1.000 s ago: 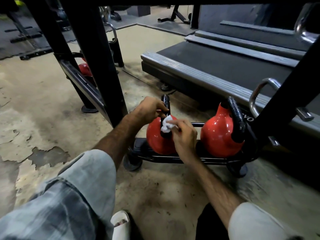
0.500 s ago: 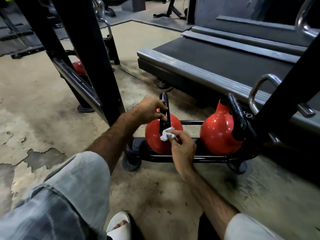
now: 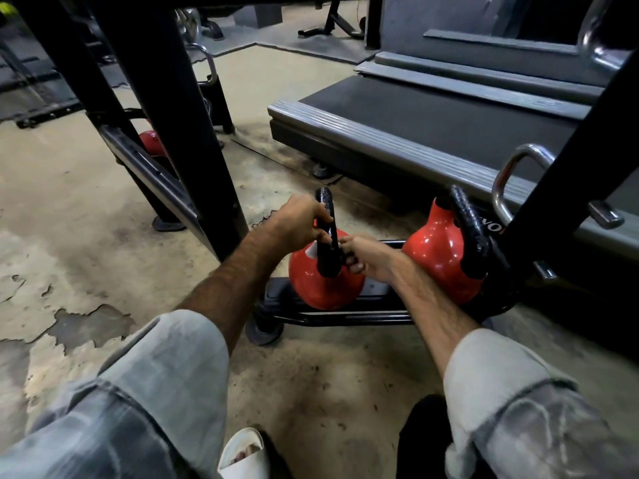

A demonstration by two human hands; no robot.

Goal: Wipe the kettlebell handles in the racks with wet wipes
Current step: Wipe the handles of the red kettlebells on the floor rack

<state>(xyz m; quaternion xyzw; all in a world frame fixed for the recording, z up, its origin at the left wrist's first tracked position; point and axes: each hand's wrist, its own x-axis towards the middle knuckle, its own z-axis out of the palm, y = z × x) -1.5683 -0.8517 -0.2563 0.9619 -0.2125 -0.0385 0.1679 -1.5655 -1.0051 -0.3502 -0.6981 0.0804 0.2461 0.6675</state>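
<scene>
Two red kettlebells with black handles sit on the low black rack (image 3: 345,317). My left hand (image 3: 300,223) grips the upper part of the handle (image 3: 326,209) of the left kettlebell (image 3: 323,288). My right hand (image 3: 367,257) is at the right side of that handle, its fingers curled round the lower part. The wet wipe (image 3: 313,249) is mostly hidden; only a small white bit shows left of the handle. The right kettlebell (image 3: 439,261) stands untouched beside my right forearm.
A thick black rack post (image 3: 179,115) rises left of my hands and another slants at the right (image 3: 567,188). A treadmill deck (image 3: 432,126) lies behind the rack. Another red kettlebell (image 3: 151,141) sits far left. A chrome handle (image 3: 510,174) is at the right.
My right hand has moved from the front of the handle to its right side and curled round it, hiding most of the wipe. My left hand has kept its grip on the handle.
</scene>
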